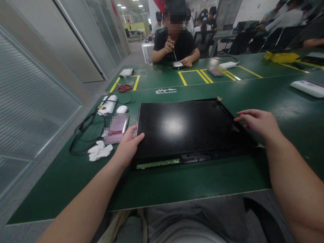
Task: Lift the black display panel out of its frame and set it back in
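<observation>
A large black display panel (177,128) lies on the green table, with a black frame strip (231,116) along its right side. At its near edge shows a green circuit board strip (158,164). My left hand (130,143) grips the panel's left edge, thumb on top and fingers at the side and partly hidden. Over the frame's right edge is my right hand (258,121), its thumb and index finger close together; whether they pinch anything is too small to tell.
Left of the panel are a phone (116,128), crumpled tissue (100,151), a white mouse (122,109), a white device (107,104), black cables and red scissors (124,88). Small metal strips (165,90) lie beyond it. Across the table (192,185) sits a person.
</observation>
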`<state>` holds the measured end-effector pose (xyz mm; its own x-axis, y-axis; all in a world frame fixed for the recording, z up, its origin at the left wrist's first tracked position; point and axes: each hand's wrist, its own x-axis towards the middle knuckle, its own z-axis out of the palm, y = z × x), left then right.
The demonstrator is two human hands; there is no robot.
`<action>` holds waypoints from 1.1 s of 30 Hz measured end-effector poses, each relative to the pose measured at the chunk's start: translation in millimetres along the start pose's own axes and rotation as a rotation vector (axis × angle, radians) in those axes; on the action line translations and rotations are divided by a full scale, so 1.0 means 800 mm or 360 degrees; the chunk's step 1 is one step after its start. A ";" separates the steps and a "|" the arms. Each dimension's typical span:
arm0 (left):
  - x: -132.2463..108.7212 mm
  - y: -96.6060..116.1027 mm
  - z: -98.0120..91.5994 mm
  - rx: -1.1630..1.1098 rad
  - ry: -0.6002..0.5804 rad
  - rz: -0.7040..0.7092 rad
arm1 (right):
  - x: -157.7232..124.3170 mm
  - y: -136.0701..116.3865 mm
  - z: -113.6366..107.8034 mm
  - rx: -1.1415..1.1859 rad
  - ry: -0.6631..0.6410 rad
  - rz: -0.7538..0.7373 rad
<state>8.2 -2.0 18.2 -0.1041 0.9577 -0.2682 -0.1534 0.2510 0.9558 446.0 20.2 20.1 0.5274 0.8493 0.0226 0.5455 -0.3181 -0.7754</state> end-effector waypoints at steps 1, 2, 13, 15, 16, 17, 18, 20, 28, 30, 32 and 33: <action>0.000 -0.001 0.000 0.0006 0.0002 -0.0001 | 0.002 0.002 -0.001 0.0020 -0.0005 0.0007; 0.001 -0.001 -0.001 0.0012 0.0001 -0.0006 | 0.004 0.004 -0.001 0.0037 -0.0012 0.0006; -0.001 0.007 0.002 0.0064 0.0089 -0.0077 | 0.011 0.014 -0.010 0.0093 -0.0088 0.0005; -0.001 0.007 0.002 0.0076 0.0095 -0.0082 | 0.009 0.012 -0.010 0.0095 -0.0111 0.0013; -0.001 0.006 0.001 0.0083 0.0093 -0.0081 | 0.008 0.011 -0.011 0.0096 -0.0122 0.0014; 0.000 0.006 0.001 0.0090 0.0090 -0.0078 | 0.007 0.010 -0.011 0.0095 -0.0134 0.0011; 0.000 0.006 0.000 0.0094 0.0086 -0.0073 | 0.007 0.009 -0.011 0.0090 -0.0151 0.0010; -0.001 0.007 0.001 0.0099 0.0081 -0.0064 | 0.007 0.011 -0.011 0.0070 -0.0192 0.0002; -0.002 0.009 0.005 0.0096 0.0126 -0.0089 | 0.016 0.022 -0.011 -0.0095 -0.0267 -0.0060; -0.001 0.008 0.005 0.0094 0.0112 -0.0082 | 0.018 0.024 -0.011 -0.0115 -0.0276 -0.0085; -0.001 0.007 0.005 0.0089 0.0104 -0.0078 | 0.019 0.026 -0.011 -0.0125 -0.0271 -0.0098; -0.001 0.007 0.005 0.0084 0.0104 -0.0079 | 0.019 0.027 -0.011 -0.0130 -0.0267 -0.0098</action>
<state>11.2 -0.7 24.3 -0.1620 0.9331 -0.3211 -0.1079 0.3067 0.9457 471.3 22.7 9.3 0.3793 0.9243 -0.0423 0.6282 -0.2908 -0.7217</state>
